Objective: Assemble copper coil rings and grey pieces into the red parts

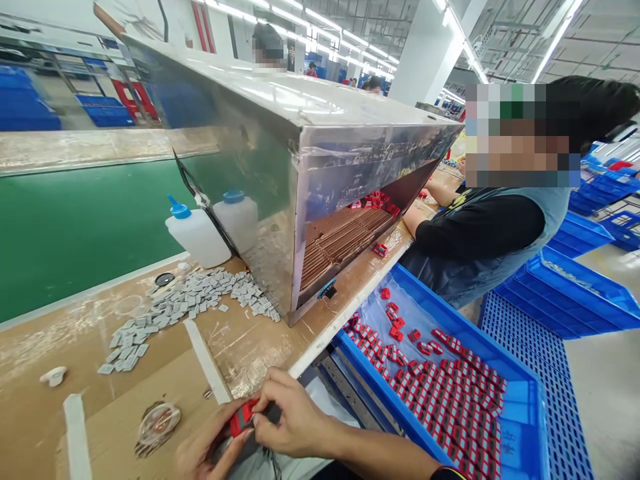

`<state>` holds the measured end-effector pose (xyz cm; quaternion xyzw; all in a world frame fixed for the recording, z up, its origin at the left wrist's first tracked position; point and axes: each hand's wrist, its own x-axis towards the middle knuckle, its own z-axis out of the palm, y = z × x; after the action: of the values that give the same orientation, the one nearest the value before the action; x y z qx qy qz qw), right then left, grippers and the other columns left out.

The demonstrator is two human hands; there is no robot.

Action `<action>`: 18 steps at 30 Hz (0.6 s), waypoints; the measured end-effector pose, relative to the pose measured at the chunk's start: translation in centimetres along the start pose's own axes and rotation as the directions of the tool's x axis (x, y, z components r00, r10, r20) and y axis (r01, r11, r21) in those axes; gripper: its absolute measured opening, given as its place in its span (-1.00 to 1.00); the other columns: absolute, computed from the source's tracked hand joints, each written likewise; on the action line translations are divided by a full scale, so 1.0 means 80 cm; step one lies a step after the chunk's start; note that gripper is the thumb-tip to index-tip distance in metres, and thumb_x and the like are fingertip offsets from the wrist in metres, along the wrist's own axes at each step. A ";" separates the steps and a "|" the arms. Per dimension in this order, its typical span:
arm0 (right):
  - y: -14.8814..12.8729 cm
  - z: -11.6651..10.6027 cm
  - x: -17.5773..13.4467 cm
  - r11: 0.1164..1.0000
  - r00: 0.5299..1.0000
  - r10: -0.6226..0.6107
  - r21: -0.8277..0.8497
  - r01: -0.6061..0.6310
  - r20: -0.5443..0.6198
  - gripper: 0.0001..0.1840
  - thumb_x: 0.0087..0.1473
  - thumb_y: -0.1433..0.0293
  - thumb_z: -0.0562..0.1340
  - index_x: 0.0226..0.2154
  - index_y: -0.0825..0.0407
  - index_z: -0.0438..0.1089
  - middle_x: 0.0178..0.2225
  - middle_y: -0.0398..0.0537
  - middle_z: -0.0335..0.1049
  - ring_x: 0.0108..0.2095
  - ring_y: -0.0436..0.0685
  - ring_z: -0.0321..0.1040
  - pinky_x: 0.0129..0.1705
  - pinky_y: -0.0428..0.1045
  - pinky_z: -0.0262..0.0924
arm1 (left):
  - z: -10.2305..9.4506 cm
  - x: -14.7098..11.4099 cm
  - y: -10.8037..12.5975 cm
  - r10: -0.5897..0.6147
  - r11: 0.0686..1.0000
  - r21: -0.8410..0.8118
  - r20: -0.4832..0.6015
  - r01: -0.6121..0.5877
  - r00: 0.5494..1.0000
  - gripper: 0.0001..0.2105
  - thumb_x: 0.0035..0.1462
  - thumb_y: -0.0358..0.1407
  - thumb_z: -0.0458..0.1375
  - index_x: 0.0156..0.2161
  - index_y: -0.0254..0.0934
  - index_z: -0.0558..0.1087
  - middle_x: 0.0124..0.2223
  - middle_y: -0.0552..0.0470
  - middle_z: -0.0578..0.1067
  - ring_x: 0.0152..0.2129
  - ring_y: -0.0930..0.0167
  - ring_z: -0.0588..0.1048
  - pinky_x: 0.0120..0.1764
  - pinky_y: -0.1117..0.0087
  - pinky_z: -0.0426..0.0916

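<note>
My left hand (213,441) is closed around a small red plastic part (239,419) with a grey strip across it, near the table's front edge. From the other side, the bent fingers and thumb of my right hand (293,415) pinch the right end of the same part. Whether a smaller piece sits between those fingertips is hidden. Beyond my hands, a heap of small flat grey pieces (187,297) lies spread over the cardboard-covered table (250,347). Many similar red parts (450,393) fill much of a blue crate (520,427) to my right.
A metal box housing (260,173) with an open end stands on the table, red pieces inside. Beside it are a white bottle (197,237) with a blue cap and a green surface (90,227). A co-worker (480,233) sits at the right, near stacked blue crates (575,287).
</note>
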<state>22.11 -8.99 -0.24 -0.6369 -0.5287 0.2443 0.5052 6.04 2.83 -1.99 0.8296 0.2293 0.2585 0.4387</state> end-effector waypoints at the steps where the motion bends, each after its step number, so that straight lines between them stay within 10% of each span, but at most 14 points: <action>1: 0.000 -0.002 0.000 1.000 1.000 -0.004 0.019 0.004 0.006 -0.82 -0.08 0.47 0.27 -0.44 -0.04 0.22 -0.36 -0.16 0.23 -0.33 0.04 0.26 -0.25 -0.09 0.21 | -0.001 0.001 0.002 -0.011 1.000 0.000 0.000 0.011 1.000 -0.55 0.02 0.14 0.31 -0.16 -0.16 0.66 -0.22 -0.03 0.71 -0.34 0.24 0.69 -0.20 0.42 0.62; 18: -0.009 -0.011 -0.012 0.996 0.998 -0.057 0.068 0.054 0.029 -0.89 0.29 0.41 0.12 -0.31 -0.01 0.31 -0.27 -0.06 0.36 -0.21 0.09 0.36 -0.18 -0.05 0.23 | 0.006 0.000 0.054 -0.108 0.985 -0.132 0.008 0.108 0.994 -0.55 0.14 0.07 0.26 -0.05 -0.23 0.64 -0.18 -0.16 0.68 -0.30 0.25 0.66 -0.22 0.36 0.58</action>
<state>22.26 -10.24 0.51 -0.6007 -0.5454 0.2578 0.5246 6.97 0.33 1.43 0.7850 0.2561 0.2489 0.5062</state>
